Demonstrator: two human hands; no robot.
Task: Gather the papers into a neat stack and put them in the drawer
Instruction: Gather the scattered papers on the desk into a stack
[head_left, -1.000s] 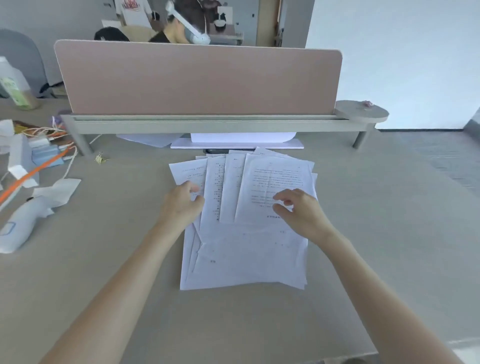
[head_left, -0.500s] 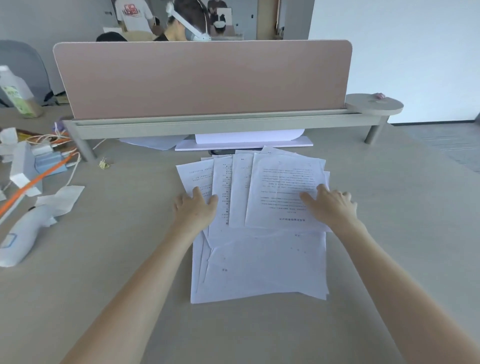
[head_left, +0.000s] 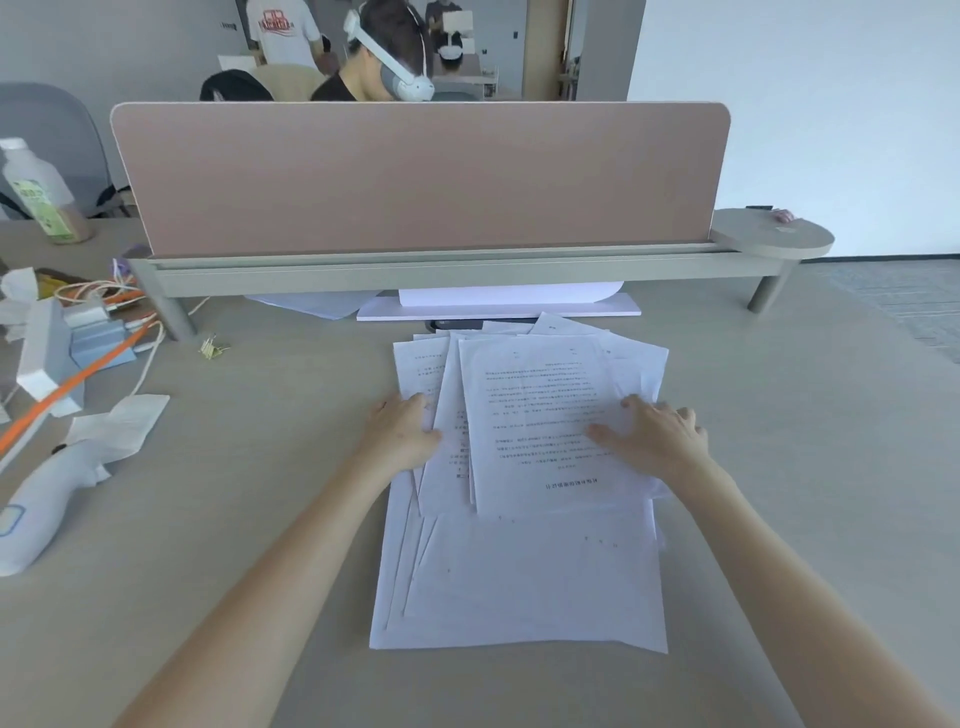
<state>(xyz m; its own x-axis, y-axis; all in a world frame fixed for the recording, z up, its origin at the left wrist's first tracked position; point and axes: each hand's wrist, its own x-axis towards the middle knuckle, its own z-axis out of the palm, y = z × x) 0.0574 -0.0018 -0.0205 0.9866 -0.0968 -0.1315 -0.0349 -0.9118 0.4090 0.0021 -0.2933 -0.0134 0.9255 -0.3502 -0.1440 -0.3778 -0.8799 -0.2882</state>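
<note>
**Item count, desk view**

Hands: 2, a left hand (head_left: 402, 434) and a right hand (head_left: 655, 439), both resting on the papers (head_left: 524, 519). Sheets overlap; exact number cannot be told, at least five edges show. Pink divider panel (head_left: 421, 176): 1, at 12 o'clock. Plastic bottle (head_left: 39, 195): 1, at 10 o'clock. Gold binder clip (head_left: 213, 347): 1. Orange cable (head_left: 72, 384): 1. White handheld device (head_left: 39, 506): 1, at 9 o'clock.

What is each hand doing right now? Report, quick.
Left hand: open, flat against the left edge of the papers, holding nothing.
Right hand: open, palm down on the top sheet, holding nothing.
</note>
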